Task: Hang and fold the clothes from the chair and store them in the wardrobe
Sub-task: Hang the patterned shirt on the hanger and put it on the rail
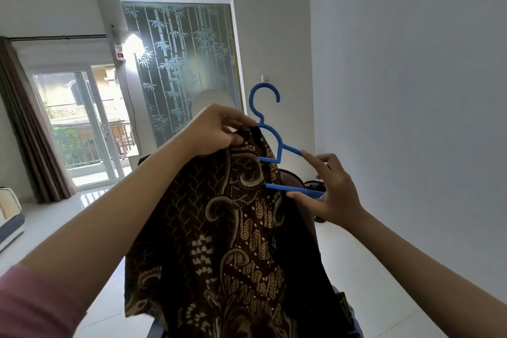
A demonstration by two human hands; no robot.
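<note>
A brown batik shirt (pixel 219 241) with gold swirls hangs in front of me, held up at chest height. My left hand (pixel 216 129) pinches its collar area at the top. A blue plastic hanger (pixel 274 143) sits half inside the shirt, its hook pointing up and its right arm sticking out. My right hand (pixel 332 189) holds that free end, thumb under the lower bar and fingers on the upper arm. Behind the shirt a dark chair (pixel 296 181) with more dark clothes is mostly hidden.
A frosted glass door with a bamboo pattern (pixel 181 68) stands straight ahead. A sliding glass door (pixel 82 123) with a brown curtain is at the left. A grey wall (pixel 411 90) runs along the right. White tiled floor (pixel 370 269) lies below.
</note>
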